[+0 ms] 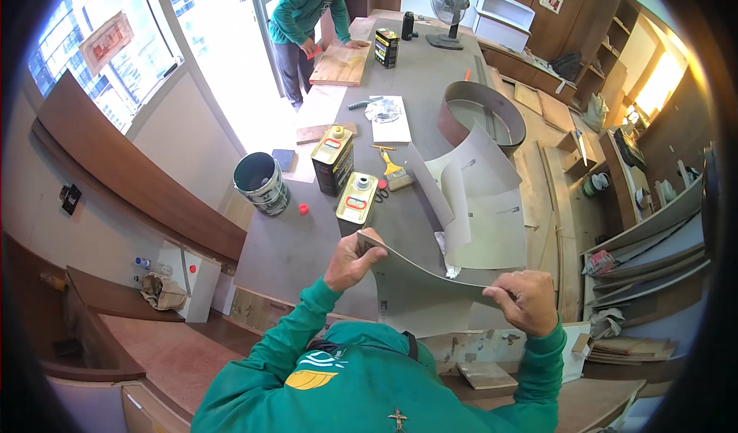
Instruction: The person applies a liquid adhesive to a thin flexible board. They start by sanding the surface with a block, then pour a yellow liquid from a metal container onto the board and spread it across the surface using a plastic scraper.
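Observation:
A thin, flexible grey sheet [427, 298] is held up in front of my chest, sagging in a curve between my hands. My left hand [355, 259] pinches its left top corner, thumb against the face. Its right top corner sits in the closed fingers of my right hand [526, 301]. Just beyond, more pale curled sheets [490, 202] lie on the grey worktable [300, 260]. Near my left hand stands a rectangular metal can [357, 201], with a second taller can [333, 160] behind it. A yellow-handled brush [395, 173] and dark scissors [381, 191] lie beside them.
An open paint bucket [261, 184] and a red cap [303, 209] are at the table's left. A curved brown band [481, 115] stands at the right. Farther off are a white board [390, 119], a fan [449, 14] and a person [307, 18] handling a wooden panel [340, 64].

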Tool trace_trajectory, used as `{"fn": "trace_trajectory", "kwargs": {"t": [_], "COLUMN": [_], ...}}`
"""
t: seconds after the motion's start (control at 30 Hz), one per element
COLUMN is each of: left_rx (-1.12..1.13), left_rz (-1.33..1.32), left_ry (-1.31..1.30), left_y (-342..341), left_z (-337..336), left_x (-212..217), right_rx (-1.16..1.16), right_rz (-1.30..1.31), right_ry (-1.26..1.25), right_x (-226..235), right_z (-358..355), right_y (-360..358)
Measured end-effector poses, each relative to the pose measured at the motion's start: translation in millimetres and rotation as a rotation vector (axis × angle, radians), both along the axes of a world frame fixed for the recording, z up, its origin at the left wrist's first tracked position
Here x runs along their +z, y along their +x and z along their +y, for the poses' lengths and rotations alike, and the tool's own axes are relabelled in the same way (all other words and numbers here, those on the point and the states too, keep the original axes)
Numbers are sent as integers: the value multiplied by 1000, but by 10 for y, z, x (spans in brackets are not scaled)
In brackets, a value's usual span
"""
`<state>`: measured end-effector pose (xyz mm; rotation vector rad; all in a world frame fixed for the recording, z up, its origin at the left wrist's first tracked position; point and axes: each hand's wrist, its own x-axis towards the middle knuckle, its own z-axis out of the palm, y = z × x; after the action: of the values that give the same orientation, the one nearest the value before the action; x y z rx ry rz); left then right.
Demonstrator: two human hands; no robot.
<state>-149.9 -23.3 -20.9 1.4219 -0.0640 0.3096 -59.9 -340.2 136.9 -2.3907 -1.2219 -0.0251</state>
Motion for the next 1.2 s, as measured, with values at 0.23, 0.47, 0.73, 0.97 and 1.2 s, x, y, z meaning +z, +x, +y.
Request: {"fn": "trace_trajectory", "kwargs": {"t": [0.23, 0.47, 0.73, 0.97, 1.2], "left_rx": [-167, -172, 16, -12, -158], "left_rz": [185, 15, 300, 325, 540], "left_ry": [-48, -49, -98, 2, -251], "left_y": [-65, -103, -368, -378, -141], "left_z": [-25, -8, -78, -146, -48], "left_x": [212, 88, 24, -39, -153], "right_rx": [46, 114, 139, 157, 193], "right_rz": [606, 542, -183, -54, 461], "right_ry": [-72, -110, -128, -140, -163], "right_x": [54, 278, -24, -444, -568], "right_z": [-96, 7, 305, 605, 730], "right_y": [368, 422, 195, -61, 447]}}
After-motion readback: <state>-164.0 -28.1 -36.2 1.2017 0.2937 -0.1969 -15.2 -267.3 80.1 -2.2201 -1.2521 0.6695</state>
